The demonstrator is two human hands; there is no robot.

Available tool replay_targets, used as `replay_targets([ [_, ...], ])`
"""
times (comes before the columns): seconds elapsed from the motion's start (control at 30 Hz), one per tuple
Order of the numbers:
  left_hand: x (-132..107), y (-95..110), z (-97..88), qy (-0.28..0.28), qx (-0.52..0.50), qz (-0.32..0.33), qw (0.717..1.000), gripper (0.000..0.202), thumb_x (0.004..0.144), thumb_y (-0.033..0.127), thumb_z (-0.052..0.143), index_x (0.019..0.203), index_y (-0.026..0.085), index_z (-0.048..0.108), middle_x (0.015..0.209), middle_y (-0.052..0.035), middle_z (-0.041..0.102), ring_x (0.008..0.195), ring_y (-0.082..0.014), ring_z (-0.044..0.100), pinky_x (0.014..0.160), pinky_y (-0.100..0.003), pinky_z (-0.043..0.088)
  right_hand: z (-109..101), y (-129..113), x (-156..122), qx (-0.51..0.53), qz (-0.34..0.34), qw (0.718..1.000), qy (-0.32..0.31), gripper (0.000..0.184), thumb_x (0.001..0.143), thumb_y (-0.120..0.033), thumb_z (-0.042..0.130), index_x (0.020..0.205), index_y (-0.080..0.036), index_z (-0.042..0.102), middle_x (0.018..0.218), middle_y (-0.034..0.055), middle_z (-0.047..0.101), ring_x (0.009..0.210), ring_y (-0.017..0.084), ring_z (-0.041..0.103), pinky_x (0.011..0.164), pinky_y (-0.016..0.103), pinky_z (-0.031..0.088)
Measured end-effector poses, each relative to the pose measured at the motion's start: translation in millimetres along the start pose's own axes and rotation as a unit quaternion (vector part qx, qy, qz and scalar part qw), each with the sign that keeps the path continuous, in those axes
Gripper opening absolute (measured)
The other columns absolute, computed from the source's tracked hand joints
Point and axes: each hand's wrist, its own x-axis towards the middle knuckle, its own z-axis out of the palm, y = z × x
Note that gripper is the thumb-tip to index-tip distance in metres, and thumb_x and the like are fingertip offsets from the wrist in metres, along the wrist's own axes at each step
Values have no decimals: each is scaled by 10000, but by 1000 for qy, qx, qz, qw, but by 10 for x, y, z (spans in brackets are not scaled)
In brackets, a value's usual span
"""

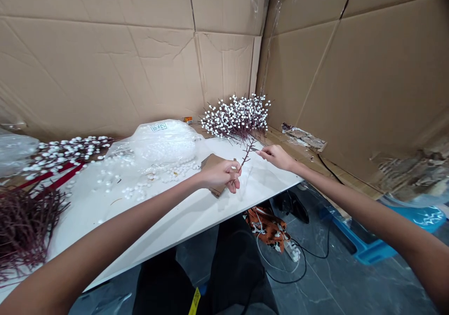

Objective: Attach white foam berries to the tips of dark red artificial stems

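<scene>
Gripping a bare reddish-brown twig [247,155] low on its stem, the left hand [220,175] closes above a piece of cardboard [213,168] on the white table [270,175], while the right hand [277,157] pinches the twig's upper sprig. White-berried branches [236,118] stand just beyond, beside a plastic bag of white beads [163,142].

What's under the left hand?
A brown cardboard piece lies on the white tabletop beneath the left hand, which holds a dark red twig. The hand covers the card's middle, so anything lying there can't be seen.
</scene>
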Motion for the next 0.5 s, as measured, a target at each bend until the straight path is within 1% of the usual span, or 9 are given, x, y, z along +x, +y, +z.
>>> replay_targets([
  [0.2, 48, -9, 18, 4, -55, -18, 998, 215, 813, 262, 611, 755, 159, 431, 578, 6, 612, 479, -75, 579, 551, -211, 473, 82, 89, 46, 3, 6, 1000, -21, 568, 863, -631, 276, 539, -181, 399, 520, -4, 402, 535, 107, 328, 535, 276, 224],
  [0.33, 63, 11, 37, 14, -82, -38, 996, 198, 798, 224, 627, 746, 151, 451, 574, 3, 611, 489, -74, 582, 569, -213, 472, 137, 143, 72, 7, 15, 999, -36, 546, 866, -613, 295, 539, -184, 381, 526, -9, 408, 528, 102, 339, 531, 274, 222],
  [0.5, 77, 19, 49, 31, -101, -70, 992, 177, 803, 166, 615, 721, 143, 460, 568, 0, 602, 497, -66, 574, 580, -205, 471, 185, 192, 92, 9, 17, 998, -55, 522, 880, -591, 344, 534, -201, 346, 507, -52, 306, 490, 82, 277, 508, 253, 215],
])
